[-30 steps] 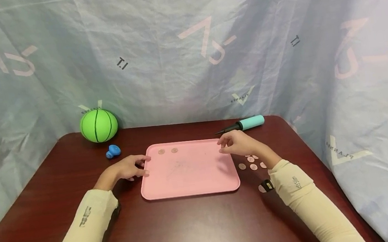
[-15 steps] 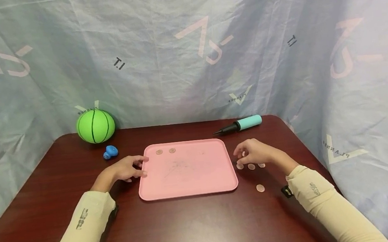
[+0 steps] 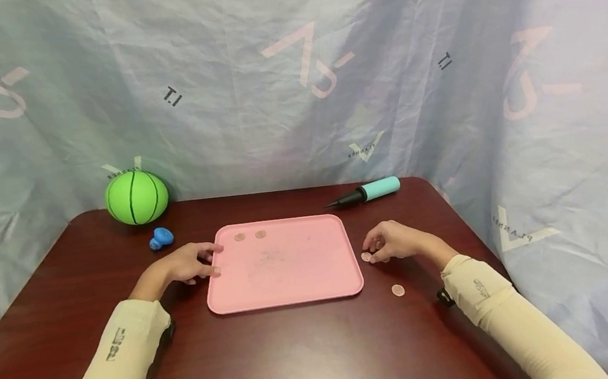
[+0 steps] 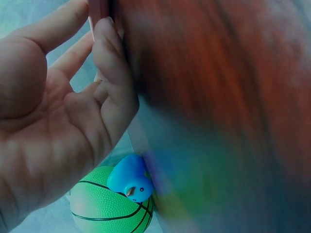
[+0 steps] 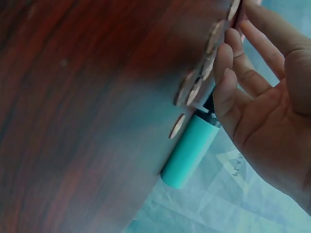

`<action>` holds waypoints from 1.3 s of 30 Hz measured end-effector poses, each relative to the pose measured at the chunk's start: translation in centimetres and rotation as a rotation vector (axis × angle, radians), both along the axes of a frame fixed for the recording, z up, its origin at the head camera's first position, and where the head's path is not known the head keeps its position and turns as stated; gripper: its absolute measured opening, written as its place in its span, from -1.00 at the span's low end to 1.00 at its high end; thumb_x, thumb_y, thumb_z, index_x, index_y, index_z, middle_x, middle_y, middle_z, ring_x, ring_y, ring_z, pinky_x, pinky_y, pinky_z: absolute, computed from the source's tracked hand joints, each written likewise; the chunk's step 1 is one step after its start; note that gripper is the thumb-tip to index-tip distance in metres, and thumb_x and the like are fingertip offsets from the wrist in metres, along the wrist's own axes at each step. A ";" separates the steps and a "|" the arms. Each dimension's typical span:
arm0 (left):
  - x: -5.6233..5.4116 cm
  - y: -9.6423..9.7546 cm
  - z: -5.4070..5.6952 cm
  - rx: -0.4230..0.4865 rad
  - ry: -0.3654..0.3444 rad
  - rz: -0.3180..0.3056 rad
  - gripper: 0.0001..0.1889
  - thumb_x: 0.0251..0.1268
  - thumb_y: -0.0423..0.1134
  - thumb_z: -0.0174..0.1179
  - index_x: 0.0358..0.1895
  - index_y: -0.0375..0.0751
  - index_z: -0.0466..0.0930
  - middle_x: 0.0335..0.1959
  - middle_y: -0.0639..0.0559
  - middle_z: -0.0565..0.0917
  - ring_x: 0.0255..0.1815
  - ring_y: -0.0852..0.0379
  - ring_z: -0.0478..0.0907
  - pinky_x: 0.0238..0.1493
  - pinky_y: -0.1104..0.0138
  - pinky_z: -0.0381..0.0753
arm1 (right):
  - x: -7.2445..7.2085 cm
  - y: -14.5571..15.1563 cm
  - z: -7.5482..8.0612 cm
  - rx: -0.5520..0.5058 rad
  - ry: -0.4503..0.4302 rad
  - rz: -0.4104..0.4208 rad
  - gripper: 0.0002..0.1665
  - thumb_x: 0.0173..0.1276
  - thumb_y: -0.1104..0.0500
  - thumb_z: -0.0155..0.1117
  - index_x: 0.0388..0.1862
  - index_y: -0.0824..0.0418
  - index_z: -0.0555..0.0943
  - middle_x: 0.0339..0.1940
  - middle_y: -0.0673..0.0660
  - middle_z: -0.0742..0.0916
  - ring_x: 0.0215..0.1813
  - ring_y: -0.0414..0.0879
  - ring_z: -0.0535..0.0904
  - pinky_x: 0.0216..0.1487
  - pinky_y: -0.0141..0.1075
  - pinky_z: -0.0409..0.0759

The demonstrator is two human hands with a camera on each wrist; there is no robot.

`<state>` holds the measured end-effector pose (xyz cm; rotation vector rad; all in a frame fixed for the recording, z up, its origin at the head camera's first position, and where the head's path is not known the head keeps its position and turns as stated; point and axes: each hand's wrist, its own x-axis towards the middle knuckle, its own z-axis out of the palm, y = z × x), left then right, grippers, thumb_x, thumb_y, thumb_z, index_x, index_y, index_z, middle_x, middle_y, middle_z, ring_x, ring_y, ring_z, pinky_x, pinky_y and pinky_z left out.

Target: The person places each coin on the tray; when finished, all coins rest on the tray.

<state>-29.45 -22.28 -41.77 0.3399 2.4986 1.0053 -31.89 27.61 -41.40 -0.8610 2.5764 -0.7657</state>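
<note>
My left hand (image 3: 186,265) lies at the left edge of a pink tray (image 3: 307,269), thumb and index fingertip on its rim. Two coins (image 3: 239,237) sit in the tray's far left corner. Just right of the tray, my right hand (image 3: 395,240) is low over the table with its fingers loosely bent, thumb and fingertips right at a coin (image 3: 366,257). More coins lie under and behind this hand, mostly hidden in the head view; the right wrist view shows several coins (image 5: 194,91) flat on the table. Closer to me lies a single coin (image 3: 398,290).
At the back left stands a green ball (image 3: 137,198) with black lines, a blue rubber duck (image 4: 130,179) before it. A turquoise hand pump (image 3: 382,188) with a black nozzle lies at the back right. Pale printed cloth (image 3: 250,96) hangs behind the dark wooden table (image 3: 277,359).
My right hand has moved from over the tray's far right corner out to the coins on the table. The left hand stays at the tray's edge. The head view has shifted slightly right.
</note>
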 end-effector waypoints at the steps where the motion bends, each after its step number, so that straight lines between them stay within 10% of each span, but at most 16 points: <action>1: 0.0 -0.1 0.0 -0.001 0.000 0.001 -0.31 0.25 -0.18 0.37 0.41 -0.29 0.34 0.05 -0.24 0.45 -0.31 0.05 0.47 -0.40 0.23 0.59 | -0.1 0.0 0.0 -0.003 -0.003 0.008 -0.75 0.14 0.22 0.53 -0.18 0.19 0.72 -0.39 0.04 0.71 -0.52 -0.16 0.63 -0.50 -0.28 0.59; 18: -0.4 -0.5 0.0 0.012 -0.014 -0.003 -0.31 0.24 -0.17 0.38 0.40 -0.28 0.34 0.03 -0.22 0.45 -0.30 0.06 0.47 -0.39 0.23 0.58 | -0.8 -0.3 -0.7 0.018 0.041 0.088 -0.87 0.18 0.20 0.48 -0.31 0.14 0.69 -0.49 -0.03 0.66 -0.52 -0.24 0.56 -0.46 -0.36 0.54; 30: -0.5 -0.4 -0.3 0.023 -0.020 -0.007 -0.31 0.25 -0.16 0.37 0.40 -0.28 0.34 0.04 -0.22 0.44 -0.29 0.06 0.47 -0.39 0.23 0.57 | -0.6 -1.0 -1.0 0.178 0.293 0.104 -0.88 0.10 0.08 0.43 -0.49 0.02 0.64 -0.56 -0.15 0.61 -0.47 -0.31 0.48 -0.40 -0.36 0.51; 39: -0.6 -0.4 0.0 0.018 -0.011 -0.016 -0.30 0.24 -0.15 0.38 0.40 -0.29 0.33 0.01 -0.21 0.47 -0.28 0.05 0.48 -0.37 0.22 0.60 | -0.8 -0.4 -0.8 0.026 0.134 0.103 -0.87 0.21 0.11 0.49 -0.31 0.08 0.71 -0.44 -0.06 0.67 -0.46 -0.22 0.58 -0.41 -0.34 0.57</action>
